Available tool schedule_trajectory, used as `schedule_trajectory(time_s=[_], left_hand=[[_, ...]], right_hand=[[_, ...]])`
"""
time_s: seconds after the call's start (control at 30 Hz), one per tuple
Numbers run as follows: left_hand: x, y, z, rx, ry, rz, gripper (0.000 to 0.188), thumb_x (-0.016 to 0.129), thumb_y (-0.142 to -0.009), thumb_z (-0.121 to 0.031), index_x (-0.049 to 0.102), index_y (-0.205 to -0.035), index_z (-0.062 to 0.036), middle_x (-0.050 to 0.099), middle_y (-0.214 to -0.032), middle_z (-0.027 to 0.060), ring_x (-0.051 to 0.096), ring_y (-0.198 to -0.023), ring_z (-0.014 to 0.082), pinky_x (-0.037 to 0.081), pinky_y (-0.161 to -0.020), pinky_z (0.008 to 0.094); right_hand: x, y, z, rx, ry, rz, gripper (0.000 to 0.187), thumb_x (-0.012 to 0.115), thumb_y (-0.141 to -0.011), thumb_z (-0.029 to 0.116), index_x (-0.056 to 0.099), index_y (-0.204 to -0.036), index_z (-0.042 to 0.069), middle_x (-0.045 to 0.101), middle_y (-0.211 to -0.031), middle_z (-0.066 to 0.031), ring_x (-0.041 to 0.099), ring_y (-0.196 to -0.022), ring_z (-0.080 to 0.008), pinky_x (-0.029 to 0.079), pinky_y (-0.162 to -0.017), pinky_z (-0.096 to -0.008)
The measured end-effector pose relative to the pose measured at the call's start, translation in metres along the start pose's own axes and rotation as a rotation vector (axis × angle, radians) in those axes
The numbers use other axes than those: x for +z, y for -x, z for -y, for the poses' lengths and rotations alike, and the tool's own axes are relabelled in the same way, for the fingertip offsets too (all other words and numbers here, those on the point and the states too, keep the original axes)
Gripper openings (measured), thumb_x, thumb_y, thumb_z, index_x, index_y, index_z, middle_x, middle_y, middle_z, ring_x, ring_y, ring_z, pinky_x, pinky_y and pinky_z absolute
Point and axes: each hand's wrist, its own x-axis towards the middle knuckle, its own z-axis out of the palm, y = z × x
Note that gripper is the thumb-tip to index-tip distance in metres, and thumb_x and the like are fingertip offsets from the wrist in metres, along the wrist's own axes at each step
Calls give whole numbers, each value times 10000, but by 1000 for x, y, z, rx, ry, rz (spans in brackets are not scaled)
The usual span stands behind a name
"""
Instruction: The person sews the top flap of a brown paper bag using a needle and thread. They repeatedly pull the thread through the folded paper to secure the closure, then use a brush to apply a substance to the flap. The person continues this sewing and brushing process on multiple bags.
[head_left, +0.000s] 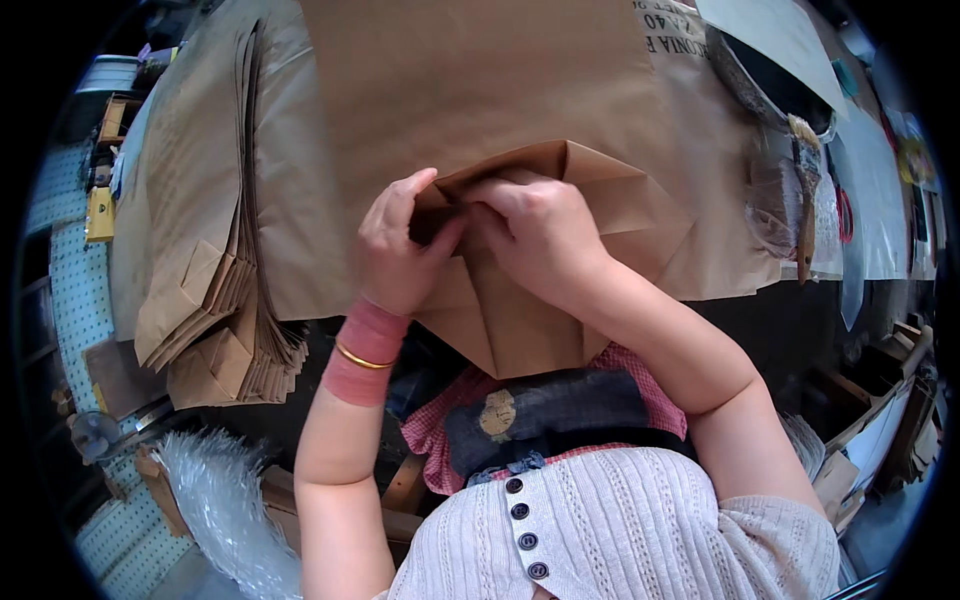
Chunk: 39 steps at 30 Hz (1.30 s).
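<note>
A large brown paper bag (520, 320) lies in front of me with its near end partly folded open into angled flaps. My left hand (400, 245) is at the left corner of the opening, fingers and thumb curled round the paper edge. My right hand (540, 230) reaches over the middle of the opening, knuckles bent and fingertips tucked down by the fold. The fingertips of both hands are partly hidden in shadow. A pink wrap and a gold bangle (362, 358) are on my left wrist.
Stacks of brown paper bags with folded ends (215, 350) hang over the table edge at the left. A brush (805, 190) lies at the right beside a dark basin (765, 80) and clear plastic. A bundle of clear plastic strips (220, 500) is at the lower left.
</note>
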Motion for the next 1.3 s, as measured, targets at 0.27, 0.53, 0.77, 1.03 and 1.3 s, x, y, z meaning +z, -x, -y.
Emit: schedule_trajectory(time_s=[0.27,0.53,0.77,1.03,1.3], left_hand=[[13,9,5,-228,170,-4,411,788,-790,-89,602,-1152,-32,672,-1037,78,657,-902,173,536,-796,317],[-16,2,17,-318,686,175,346,603,-804,-16,633,-1141,56,694,-969,167,679,-909,248,533,-842,335],[-27,-22,-13,70,-169,197,238,620,-778,-19,693,-1000,23,712,-924,162,699,-842,291,560,-752,380],[-33,-18,-6,176,-176,136,236,629,-774,15,675,-1005,-8,703,-902,125,690,-822,282,559,-729,380],[-27,-16,0,125,-12,87,146,627,-812,22,638,-946,-34,665,-844,106,669,-792,292,542,-703,383]], right_hand=[[-14,13,-10,48,-22,45,101,653,-814,97,705,-864,26,657,-794,-168,655,-756,-355,534,-678,-440],[25,-11,-1,75,-130,-6,131,685,-819,149,649,-778,29,667,-771,-162,660,-718,-352,532,-644,-443],[29,-13,0,82,-178,-5,136,673,-824,153,651,-771,30,666,-750,-156,656,-707,-348,530,-633,-440],[22,-13,5,101,-247,56,132,674,-829,141,667,-801,12,666,-762,-173,652,-711,-356,524,-629,-421],[22,-8,10,13,-204,40,76,675,-826,96,681,-860,29,668,-802,-153,656,-734,-324,522,-640,-403]])
